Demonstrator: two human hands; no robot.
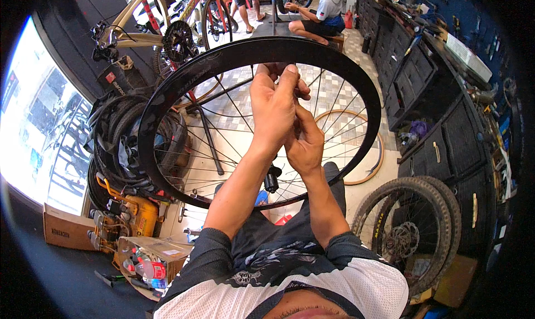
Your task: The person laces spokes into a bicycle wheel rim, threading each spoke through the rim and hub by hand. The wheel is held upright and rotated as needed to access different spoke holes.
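Note:
A bicycle wheel (366, 118) with a deep black rim, no tyre on it and thin dark spokes lies tilted in front of me, its near edge by my thighs. Its black hub (271, 180) shows below my forearms. Over the spokes near the far part of the rim, my left hand (274, 110) is closed, thumb up and fingers curled. Just below and to the right, my right hand (305, 143) is closed too, its fingertips against the left hand. Whatever is between the fingers of either hand is hidden.
Tyres (120, 124) are piled at left above a yellow compressor (142, 216) and an open cardboard box (167, 249). Knobbly-tyred wheels (407, 230) stand at right beside black drawers (440, 151). Bicycles (178, 40) stand at the far left; a person (329, 12) sits at the back.

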